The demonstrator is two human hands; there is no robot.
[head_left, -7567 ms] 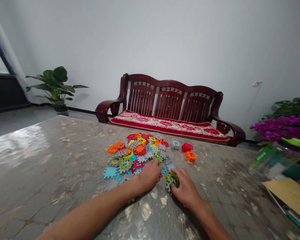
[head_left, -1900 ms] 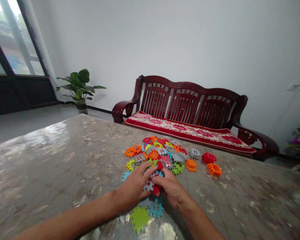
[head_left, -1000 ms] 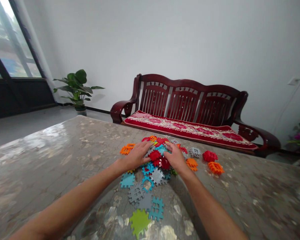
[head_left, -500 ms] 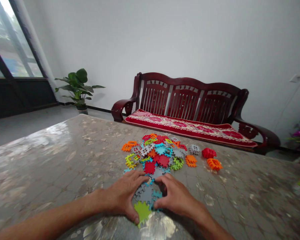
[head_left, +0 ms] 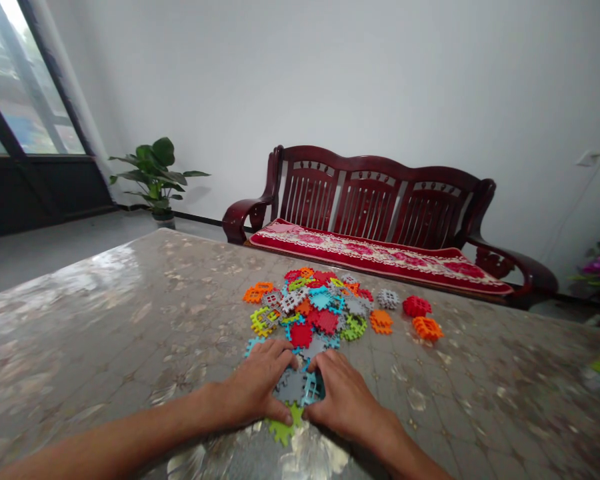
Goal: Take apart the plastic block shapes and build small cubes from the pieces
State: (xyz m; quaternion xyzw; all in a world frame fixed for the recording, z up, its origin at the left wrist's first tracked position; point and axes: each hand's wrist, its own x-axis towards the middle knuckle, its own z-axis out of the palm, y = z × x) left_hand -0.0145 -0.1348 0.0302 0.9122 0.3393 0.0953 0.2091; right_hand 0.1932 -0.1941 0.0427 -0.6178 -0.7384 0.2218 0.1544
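Interlocking plastic tiles with toothed edges are joined near the table's front. A grey tile (head_left: 291, 387) sits in the middle, with a light-blue windowed tile (head_left: 311, 388) on its right and a green tile (head_left: 281, 432) on its near side. My left hand (head_left: 260, 383) is curled around the left of this joined set, its thumb over the green tile. My right hand (head_left: 343, 393) closes around the blue tile's side, thumb near the green tile's corner. The blue tile looks tilted up. My fingers hide the set's left edge and parts of its far edge.
A pile of red, orange, grey, blue and green tiles (head_left: 325, 322) lies just beyond my hands on the patterned table (head_left: 130, 347). Loose orange tiles (head_left: 427, 328) and a red stack (head_left: 417, 306) are to the right. A wooden bench (head_left: 370, 200) stands behind the table.
Both hands have drawn inward around the joined tiles. My left thumb has moved right across the green tile, and the blue tile looks more raised against the grey one.
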